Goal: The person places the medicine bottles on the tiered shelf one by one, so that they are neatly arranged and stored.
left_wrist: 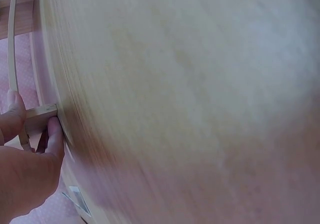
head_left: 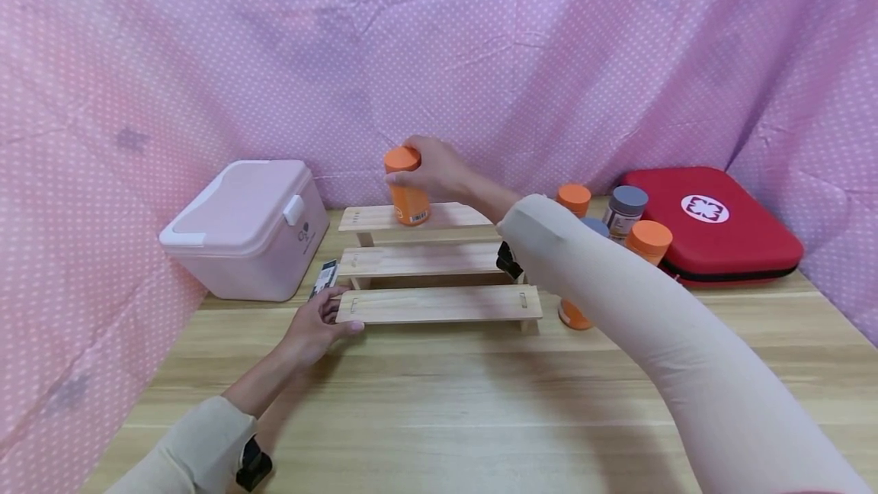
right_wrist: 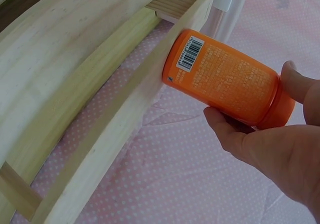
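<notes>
An orange bottle [head_left: 410, 200] with an orange cap stands upright on the left part of the top step of a three-step wooden rack [head_left: 439, 305]. My right hand [head_left: 442, 166] grips it around the cap and upper body. The right wrist view shows the barcode side of the bottle [right_wrist: 225, 76], its base against the top board [right_wrist: 125, 109]. Low at the front left, my left hand [head_left: 317, 330] holds the corner of the rack's lowest step. In the left wrist view, thumb and fingers of the left hand [left_wrist: 30, 169] pinch the wood there.
A pale pink lidded box [head_left: 243, 227] stands left of the rack. To the right are several bottles, including a grey-capped bottle [head_left: 626, 212] and orange-capped bottles [head_left: 648, 241], partly behind my right arm. A red zip case [head_left: 720, 223] lies beyond them. A small printed card [head_left: 325, 277] lies beside the rack.
</notes>
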`<state>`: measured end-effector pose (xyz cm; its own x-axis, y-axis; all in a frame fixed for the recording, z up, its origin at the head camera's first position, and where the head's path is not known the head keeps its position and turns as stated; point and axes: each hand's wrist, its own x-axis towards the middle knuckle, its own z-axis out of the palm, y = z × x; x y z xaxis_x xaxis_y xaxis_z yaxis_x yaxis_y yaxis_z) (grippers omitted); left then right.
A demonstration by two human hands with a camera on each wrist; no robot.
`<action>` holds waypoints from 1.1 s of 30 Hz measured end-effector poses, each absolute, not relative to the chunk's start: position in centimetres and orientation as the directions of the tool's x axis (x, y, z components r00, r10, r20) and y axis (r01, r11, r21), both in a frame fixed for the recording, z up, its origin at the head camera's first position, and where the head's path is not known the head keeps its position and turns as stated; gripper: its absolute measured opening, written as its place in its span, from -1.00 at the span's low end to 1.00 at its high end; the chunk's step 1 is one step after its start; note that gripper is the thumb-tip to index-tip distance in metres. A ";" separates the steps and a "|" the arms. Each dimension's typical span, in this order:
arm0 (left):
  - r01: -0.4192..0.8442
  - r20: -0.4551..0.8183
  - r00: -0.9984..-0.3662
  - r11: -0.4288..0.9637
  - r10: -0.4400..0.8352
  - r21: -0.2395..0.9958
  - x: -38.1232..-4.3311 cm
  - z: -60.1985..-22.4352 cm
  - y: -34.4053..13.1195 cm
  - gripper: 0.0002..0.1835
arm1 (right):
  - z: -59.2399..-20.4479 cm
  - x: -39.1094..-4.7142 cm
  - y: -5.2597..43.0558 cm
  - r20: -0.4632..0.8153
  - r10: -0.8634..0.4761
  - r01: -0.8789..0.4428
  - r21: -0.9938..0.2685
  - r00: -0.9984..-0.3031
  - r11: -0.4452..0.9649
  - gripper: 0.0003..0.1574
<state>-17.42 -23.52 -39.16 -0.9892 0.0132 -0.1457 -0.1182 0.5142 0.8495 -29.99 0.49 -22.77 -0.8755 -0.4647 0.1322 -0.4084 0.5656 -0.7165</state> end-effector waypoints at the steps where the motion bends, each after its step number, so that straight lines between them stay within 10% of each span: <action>1: -0.116 -0.144 -0.990 0.509 0.016 0.853 -17.4 -39.1 -23.5 -0.26 | -22.7 -29.9 0.6 0.123 -0.469 -0.406 -0.715 -0.875 0.569 -0.35; 7: -0.117 -0.145 -0.989 0.513 0.015 0.850 -17.4 -39.1 -23.3 -0.26 | -21.9 -29.2 2.9 0.053 -0.465 -0.368 -0.693 -0.884 0.620 0.06; 33: -0.077 -0.116 -0.992 0.481 0.052 0.873 -17.3 -39.2 -23.7 -0.30 | -24.9 -18.7 20.7 0.212 -0.375 -0.423 -0.603 -0.902 0.677 0.00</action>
<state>-17.30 -23.73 -39.15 -0.9918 0.0518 -0.1165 -0.0774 0.4813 0.8731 -18.71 20.65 -24.93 -0.9024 -0.3753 0.2117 -0.4228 0.6768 -0.6027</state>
